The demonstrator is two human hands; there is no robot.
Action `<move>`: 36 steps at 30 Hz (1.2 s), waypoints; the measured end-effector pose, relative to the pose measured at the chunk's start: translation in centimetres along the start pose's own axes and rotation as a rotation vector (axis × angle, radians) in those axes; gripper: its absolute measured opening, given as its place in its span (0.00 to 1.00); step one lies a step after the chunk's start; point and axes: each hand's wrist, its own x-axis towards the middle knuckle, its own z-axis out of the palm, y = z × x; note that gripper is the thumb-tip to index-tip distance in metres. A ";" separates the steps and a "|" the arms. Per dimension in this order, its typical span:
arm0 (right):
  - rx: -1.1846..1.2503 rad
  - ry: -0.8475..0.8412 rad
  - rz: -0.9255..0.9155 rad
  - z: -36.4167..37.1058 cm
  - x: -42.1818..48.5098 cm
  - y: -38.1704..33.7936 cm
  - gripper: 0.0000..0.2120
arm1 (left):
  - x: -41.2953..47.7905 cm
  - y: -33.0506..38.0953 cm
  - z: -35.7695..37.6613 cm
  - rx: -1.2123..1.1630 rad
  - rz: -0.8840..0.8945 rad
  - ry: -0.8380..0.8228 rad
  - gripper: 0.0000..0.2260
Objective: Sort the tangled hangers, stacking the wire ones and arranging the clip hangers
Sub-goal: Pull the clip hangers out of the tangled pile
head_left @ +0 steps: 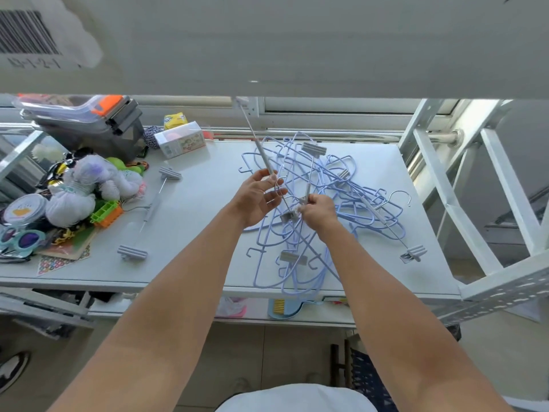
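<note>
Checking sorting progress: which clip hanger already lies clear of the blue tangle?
The grey clip hanger lying alone beside the toys; the others overlap the blue wire hangers.

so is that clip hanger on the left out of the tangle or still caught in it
Out. The clip hanger lies flat on the table, on its own, apart from the pile of blue wire hangers.

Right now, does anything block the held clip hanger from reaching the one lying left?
Only bare table separates the held clip hanger from the laid hanger. Its lower clip hangs over wire hangers and might snag.
</note>
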 end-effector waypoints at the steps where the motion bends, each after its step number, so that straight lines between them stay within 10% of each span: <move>1: 0.054 -0.011 0.007 -0.4 -0.1 -0.2 0.06 | 0.2 0.1 0.1 -0.010 0.026 0.041 0.03; 11: 0.310 -0.177 0.087 -2.1 -0.1 -0.7 0.07 | 1.5 -0.8 1.8 -0.198 0.181 0.237 0.02; 28: -0.070 -0.185 0.082 -2.1 0.9 -0.8 0.04 | 1.6 -0.6 2.0 0.390 0.118 0.155 0.05; 36: -0.156 -0.138 0.131 -2.4 1.3 -0.2 0.01 | 2.4 -0.3 1.6 0.250 0.153 0.270 0.07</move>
